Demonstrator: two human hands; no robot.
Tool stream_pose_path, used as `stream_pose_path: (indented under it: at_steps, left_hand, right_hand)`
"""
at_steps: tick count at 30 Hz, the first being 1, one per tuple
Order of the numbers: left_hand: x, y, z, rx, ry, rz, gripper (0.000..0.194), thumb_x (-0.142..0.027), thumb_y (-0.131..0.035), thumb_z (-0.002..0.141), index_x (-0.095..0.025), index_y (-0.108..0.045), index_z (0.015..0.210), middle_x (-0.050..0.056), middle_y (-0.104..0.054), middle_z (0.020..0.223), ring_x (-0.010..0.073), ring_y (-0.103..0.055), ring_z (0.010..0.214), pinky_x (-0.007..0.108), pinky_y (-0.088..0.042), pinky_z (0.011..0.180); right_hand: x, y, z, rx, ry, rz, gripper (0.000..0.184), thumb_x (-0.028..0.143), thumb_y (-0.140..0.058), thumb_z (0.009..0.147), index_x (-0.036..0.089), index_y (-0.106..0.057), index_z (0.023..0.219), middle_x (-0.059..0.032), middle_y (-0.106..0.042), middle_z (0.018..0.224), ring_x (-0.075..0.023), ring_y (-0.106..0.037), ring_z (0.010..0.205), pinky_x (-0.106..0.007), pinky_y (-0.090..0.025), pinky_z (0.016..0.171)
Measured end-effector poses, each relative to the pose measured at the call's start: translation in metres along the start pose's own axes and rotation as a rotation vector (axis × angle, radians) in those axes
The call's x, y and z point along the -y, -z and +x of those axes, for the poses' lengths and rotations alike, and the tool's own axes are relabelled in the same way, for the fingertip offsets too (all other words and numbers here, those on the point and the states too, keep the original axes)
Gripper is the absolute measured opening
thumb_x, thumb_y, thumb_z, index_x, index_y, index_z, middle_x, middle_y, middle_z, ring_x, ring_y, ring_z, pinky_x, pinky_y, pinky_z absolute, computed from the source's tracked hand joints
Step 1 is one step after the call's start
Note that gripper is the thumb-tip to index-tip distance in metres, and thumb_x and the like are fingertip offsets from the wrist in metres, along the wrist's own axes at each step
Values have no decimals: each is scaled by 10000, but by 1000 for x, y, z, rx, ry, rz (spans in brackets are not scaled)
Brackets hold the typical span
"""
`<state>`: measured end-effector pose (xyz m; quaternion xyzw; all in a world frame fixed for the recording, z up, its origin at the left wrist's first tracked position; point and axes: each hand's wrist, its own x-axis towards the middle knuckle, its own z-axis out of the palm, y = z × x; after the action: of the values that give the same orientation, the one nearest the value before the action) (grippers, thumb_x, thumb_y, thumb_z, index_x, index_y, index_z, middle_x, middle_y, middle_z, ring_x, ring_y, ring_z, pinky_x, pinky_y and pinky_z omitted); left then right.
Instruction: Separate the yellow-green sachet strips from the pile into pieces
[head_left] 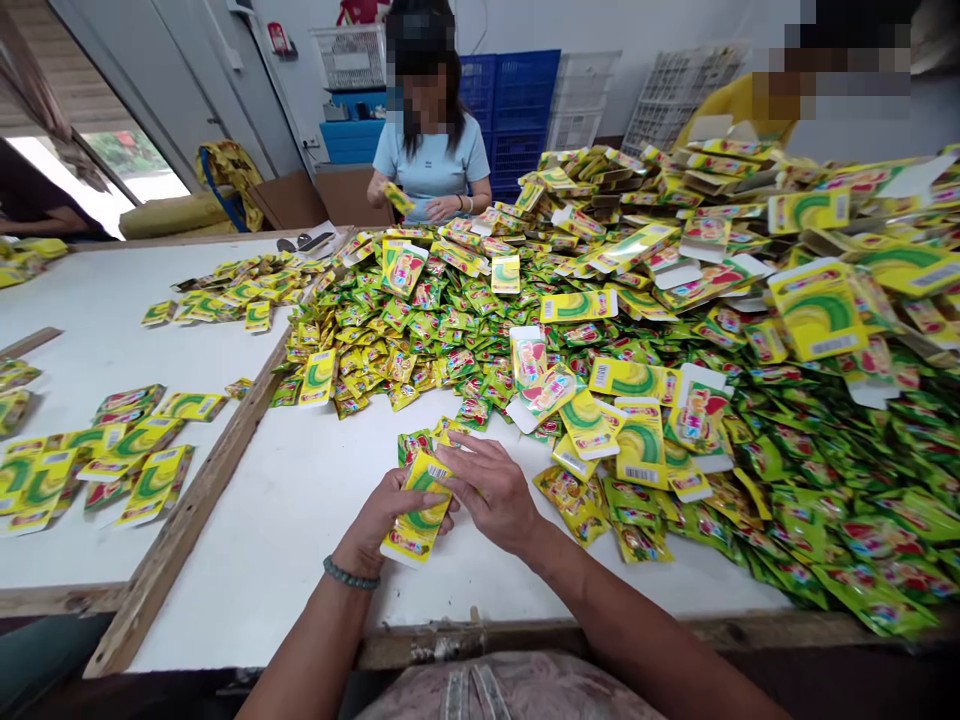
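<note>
My left hand [379,515] is closed around a small yellow carton [418,515] with a green swirl and a barcode, tilted above the white table. Its thumb lies across the front face. At the carton's upper end, the bent fingers of my right hand [495,490] close on a small yellow sachet [448,432], partly hidden by them. A green sachet [411,446] shows just beyond the carton's upper end; whether it is held or lies on the table I cannot tell. To the right of my right hand lie flat yellow cartons [640,445] and loose sachets [574,500].
A large heap of green sachets [787,440] and cartons [817,310] covers the right and back. A wooden strip [202,490] divides the table; left of it lie filled-looking cartons [154,485]. Across the table a person [431,150] holds a carton; another in yellow sits right.
</note>
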<state>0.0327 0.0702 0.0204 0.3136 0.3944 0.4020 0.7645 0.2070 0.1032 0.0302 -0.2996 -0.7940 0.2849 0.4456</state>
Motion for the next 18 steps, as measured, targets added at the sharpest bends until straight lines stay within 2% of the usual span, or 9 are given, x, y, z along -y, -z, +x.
stream_pose_path:
  at_steps: [4,7,9,12,13,15,16,18]
  left_hand:
    - [2,-4,1,13,47,-39,223,-223,-727,628,-87,-660,791,96,-685,709,201,-643,570,299,-499,580]
    - [3,-7,3,-1,65,-36,224,-235,-728,635,-79,-658,780,100,-682,701,194,-639,570,286,-496,575]
    - [2,-7,4,-27,95,-46,290,-343,-698,682,-81,-656,800,111,-681,698,197,-635,559,290,-492,563]
    - [-2,-5,6,-66,94,-58,568,-609,-492,769,-99,-644,970,141,-686,796,235,-652,648,334,-503,595]
    - [-4,-4,6,-104,36,-23,616,-634,-443,781,-113,-619,1058,147,-682,879,250,-656,726,349,-509,632]
    - [-7,-1,5,-204,-170,153,610,-563,-512,780,-165,-515,1241,141,-619,1124,272,-612,963,370,-501,764]
    - [-8,-1,5,-244,-293,283,633,-488,-590,755,-201,-458,1303,126,-548,1248,277,-547,1092,377,-473,850]
    - [-8,-1,4,-246,-485,556,700,-357,-707,676,-255,-448,1319,90,-403,1402,282,-378,1269,394,-367,1001]
  right_hand:
    - [3,-3,2,-44,-76,202,271,284,-571,851,264,-646,1110,-36,-669,1103,-196,-559,1121,-390,-436,975]
    - [3,-8,2,-27,-123,255,264,267,-564,848,269,-656,1095,-37,-659,1125,-195,-592,1059,-388,-434,962]
    - [-2,-9,3,-33,-255,278,233,264,-587,820,254,-692,1028,-48,-691,1043,-206,-618,980,-383,-460,901]
    - [-17,-6,3,-127,-556,517,257,311,-678,727,210,-713,960,-49,-714,892,-190,-636,782,-325,-498,712]
    - [-22,-4,4,-179,-644,620,287,329,-702,696,197,-712,950,-41,-711,841,-169,-624,710,-293,-487,641]
    - [-30,-2,5,-266,-766,766,323,358,-730,654,183,-706,925,-19,-689,751,-122,-575,597,-242,-435,538]
    - [-32,-3,6,-270,-800,800,326,368,-733,644,180,-705,909,-12,-675,722,-107,-551,565,-228,-410,511]
    - [-30,-6,7,-159,-808,826,315,400,-711,657,177,-705,879,-12,-656,704,-104,-534,553,-226,-396,501]
